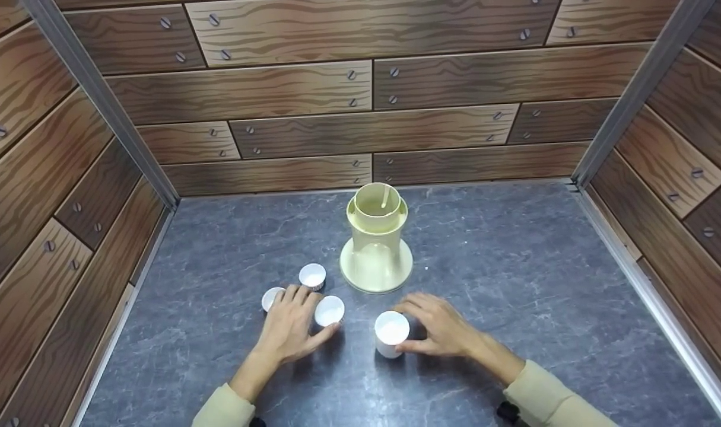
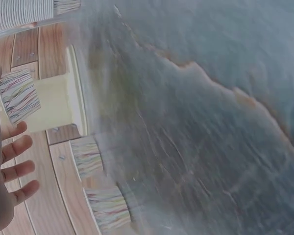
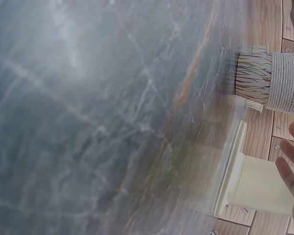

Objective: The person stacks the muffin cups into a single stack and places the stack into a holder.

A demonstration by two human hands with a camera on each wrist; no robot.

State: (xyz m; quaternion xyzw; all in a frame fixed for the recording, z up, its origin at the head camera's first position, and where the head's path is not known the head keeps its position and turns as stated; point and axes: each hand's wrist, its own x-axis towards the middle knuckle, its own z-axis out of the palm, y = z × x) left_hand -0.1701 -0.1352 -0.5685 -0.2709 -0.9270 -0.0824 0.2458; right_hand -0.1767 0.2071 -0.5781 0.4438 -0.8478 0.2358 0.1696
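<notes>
Pinching a small white cup streaked with colour outside, the left hand holds it near a ribbed stack of cups. Only the left wrist view shows it raised off the grey table. The right hand curves round the stack; whether it grips, I cannot tell. Fingers partly hide one of two loose cups; both wrist views crop the hands.
</notes>
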